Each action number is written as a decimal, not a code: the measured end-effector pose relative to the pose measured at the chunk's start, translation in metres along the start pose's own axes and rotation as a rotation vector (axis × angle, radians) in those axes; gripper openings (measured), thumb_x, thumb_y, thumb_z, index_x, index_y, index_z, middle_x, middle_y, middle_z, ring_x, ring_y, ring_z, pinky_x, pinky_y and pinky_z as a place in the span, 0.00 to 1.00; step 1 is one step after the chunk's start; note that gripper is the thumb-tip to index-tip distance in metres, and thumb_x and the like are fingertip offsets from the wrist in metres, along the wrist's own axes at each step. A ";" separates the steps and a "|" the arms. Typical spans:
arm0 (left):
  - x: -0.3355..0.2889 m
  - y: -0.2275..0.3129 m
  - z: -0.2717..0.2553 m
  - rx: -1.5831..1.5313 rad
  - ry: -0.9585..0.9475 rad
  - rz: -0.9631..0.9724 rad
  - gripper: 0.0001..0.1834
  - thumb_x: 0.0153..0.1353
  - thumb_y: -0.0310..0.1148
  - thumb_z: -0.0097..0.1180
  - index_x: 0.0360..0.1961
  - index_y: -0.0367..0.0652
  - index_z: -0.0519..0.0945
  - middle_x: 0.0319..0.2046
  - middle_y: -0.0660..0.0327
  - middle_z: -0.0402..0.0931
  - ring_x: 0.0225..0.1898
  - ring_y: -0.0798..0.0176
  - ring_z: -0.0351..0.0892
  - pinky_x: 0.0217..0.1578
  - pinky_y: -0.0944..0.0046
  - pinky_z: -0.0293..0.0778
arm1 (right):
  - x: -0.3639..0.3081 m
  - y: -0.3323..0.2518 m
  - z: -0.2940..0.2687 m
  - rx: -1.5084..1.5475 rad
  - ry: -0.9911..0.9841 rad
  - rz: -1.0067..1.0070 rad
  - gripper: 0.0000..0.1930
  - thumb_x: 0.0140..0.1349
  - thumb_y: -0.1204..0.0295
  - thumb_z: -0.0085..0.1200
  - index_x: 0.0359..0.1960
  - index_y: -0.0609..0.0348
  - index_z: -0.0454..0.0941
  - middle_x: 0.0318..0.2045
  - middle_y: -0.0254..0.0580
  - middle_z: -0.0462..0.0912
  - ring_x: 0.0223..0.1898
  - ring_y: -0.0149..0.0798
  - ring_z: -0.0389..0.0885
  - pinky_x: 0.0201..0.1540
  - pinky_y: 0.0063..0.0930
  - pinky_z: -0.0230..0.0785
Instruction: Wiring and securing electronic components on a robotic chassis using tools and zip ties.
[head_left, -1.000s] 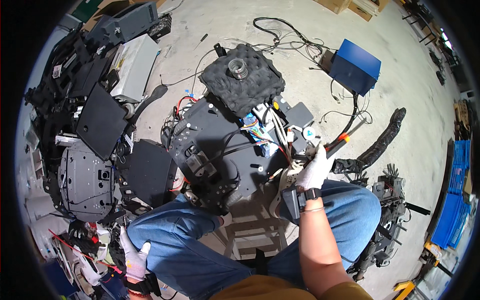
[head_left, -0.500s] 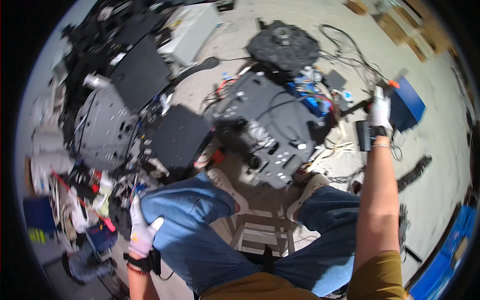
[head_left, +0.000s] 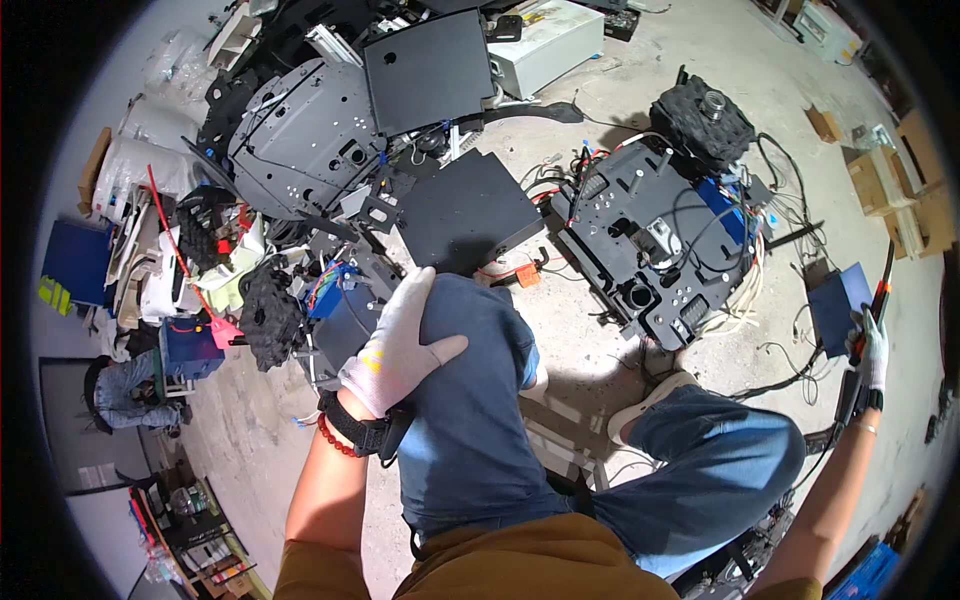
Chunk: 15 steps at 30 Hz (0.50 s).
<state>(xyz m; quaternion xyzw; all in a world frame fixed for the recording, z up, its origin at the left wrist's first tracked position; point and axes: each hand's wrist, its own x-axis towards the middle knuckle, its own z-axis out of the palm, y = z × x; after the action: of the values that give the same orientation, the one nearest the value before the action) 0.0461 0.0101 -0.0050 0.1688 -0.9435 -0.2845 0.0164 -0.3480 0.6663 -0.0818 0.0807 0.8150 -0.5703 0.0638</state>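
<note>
My left hand (head_left: 395, 345), in a white glove, rests on my left knee with its thumb spread apart and holds nothing. My right hand (head_left: 874, 358), also gloved, is out at the far right, wrapped round a long dark tool with an orange and black handle (head_left: 882, 292). The tool points away from me, and its exact kind is hard to make out. Beside that hand a blue panel (head_left: 840, 305) stands on the floor. A black metal chassis plate (head_left: 610, 225) with holes, posts and cables lies beyond my feet.
A flat black box (head_left: 465, 215) lies ahead of my left knee. Scrap parts and a round grey plate (head_left: 300, 140) pile up at left. A white case (head_left: 550, 50) and a dark lumpy block (head_left: 700, 120) lie farther off. Loose cables (head_left: 790, 375) cross the floor at right.
My view has turned left, so the scene sits farther right. My right hand has moved from the blue panel's left side to its right. My left hand stays on the knee.
</note>
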 end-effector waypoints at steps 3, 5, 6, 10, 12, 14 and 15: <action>-0.008 -0.001 -0.017 -0.653 -0.008 -0.241 0.35 0.60 0.31 0.62 0.65 0.30 0.63 0.64 0.47 0.65 0.65 0.56 0.65 0.65 0.62 0.60 | -0.100 -0.023 -0.033 -0.212 0.076 -0.026 0.20 0.69 0.59 0.52 0.56 0.57 0.75 0.35 0.35 0.82 0.16 0.20 0.65 0.17 0.17 0.56; -0.018 -0.012 -0.034 -0.585 0.178 -0.110 0.24 0.64 0.26 0.54 0.61 0.32 0.70 0.57 0.53 0.74 0.59 0.63 0.72 0.61 0.66 0.63 | -0.170 -0.025 -0.053 -0.319 0.102 -0.053 0.21 0.69 0.58 0.51 0.56 0.57 0.75 0.32 0.32 0.80 0.16 0.20 0.64 0.17 0.16 0.56; -0.021 -0.021 -0.044 -0.622 0.201 -0.115 0.24 0.67 0.29 0.52 0.62 0.31 0.68 0.59 0.54 0.72 0.60 0.62 0.71 0.61 0.65 0.64 | -0.200 -0.023 -0.063 -0.363 0.156 0.013 0.22 0.68 0.56 0.52 0.57 0.56 0.75 0.34 0.33 0.80 0.16 0.20 0.65 0.17 0.17 0.56; -0.053 -0.063 -0.071 -0.760 0.393 -0.240 0.24 0.72 0.36 0.47 0.64 0.32 0.67 0.60 0.53 0.70 0.60 0.61 0.71 0.60 0.64 0.66 | -0.310 0.015 -0.104 -0.355 0.294 0.197 0.25 0.67 0.53 0.53 0.58 0.56 0.74 0.30 0.34 0.78 0.15 0.22 0.65 0.16 0.18 0.57; -0.069 -0.084 -0.079 -0.809 0.476 -0.286 0.24 0.72 0.37 0.48 0.62 0.33 0.69 0.58 0.54 0.73 0.58 0.62 0.73 0.59 0.64 0.67 | -0.355 0.045 -0.121 -0.337 0.312 0.308 0.25 0.66 0.54 0.53 0.59 0.56 0.73 0.33 0.37 0.80 0.14 0.23 0.66 0.15 0.19 0.59; -0.083 -0.101 -0.081 -0.785 0.516 -0.282 0.23 0.72 0.37 0.48 0.62 0.33 0.70 0.57 0.54 0.74 0.58 0.62 0.73 0.58 0.64 0.68 | -0.389 0.078 -0.131 -0.303 0.339 0.378 0.22 0.67 0.57 0.53 0.57 0.56 0.73 0.34 0.39 0.81 0.13 0.25 0.68 0.13 0.20 0.60; -0.089 -0.107 -0.081 -0.783 0.535 -0.307 0.23 0.72 0.37 0.48 0.62 0.33 0.70 0.57 0.54 0.74 0.58 0.62 0.74 0.58 0.64 0.68 | -0.402 0.091 -0.134 -0.339 0.394 0.447 0.21 0.67 0.58 0.53 0.56 0.56 0.74 0.33 0.41 0.81 0.12 0.26 0.68 0.11 0.21 0.60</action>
<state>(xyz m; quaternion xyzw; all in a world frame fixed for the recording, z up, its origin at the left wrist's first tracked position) 0.1733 -0.0875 0.0103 0.3538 -0.6928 -0.5635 0.2781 0.0621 0.7995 -0.0406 0.3542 0.8571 -0.3719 0.0410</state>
